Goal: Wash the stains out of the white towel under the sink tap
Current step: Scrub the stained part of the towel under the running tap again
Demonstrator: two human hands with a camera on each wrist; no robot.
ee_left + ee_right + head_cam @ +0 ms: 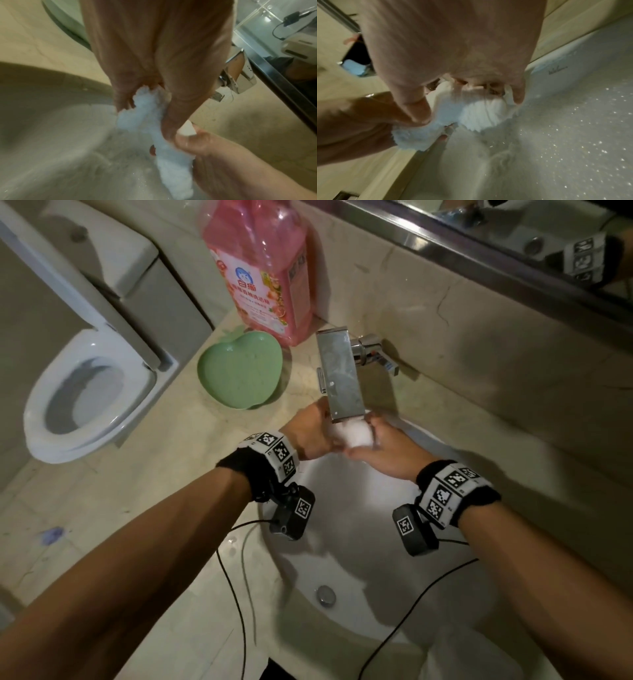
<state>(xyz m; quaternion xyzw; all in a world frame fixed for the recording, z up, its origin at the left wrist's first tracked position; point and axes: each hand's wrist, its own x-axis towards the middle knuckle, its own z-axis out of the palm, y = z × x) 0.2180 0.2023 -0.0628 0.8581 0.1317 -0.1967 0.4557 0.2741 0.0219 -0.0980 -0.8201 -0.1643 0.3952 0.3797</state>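
Fingers (pixel 418 108) of both hands clutch bunched, fluffy white towel (pixel 354 434) under tap (pixel 339 371).

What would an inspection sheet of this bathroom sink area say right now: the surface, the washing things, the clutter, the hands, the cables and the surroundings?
Surface: beige stone counter around a white basin; the basin is wet.
Job's things: white towel bunched under the flat metal tap; stains not visible.
Clutter: pink detergent bottle and green apple-shaped dish on the counter.
Hands: left hand and right hand each have a grip on the towel.
Cables: black cables run from the wrist cameras over the basin.
Surroundings: toilet at left, mirror above.
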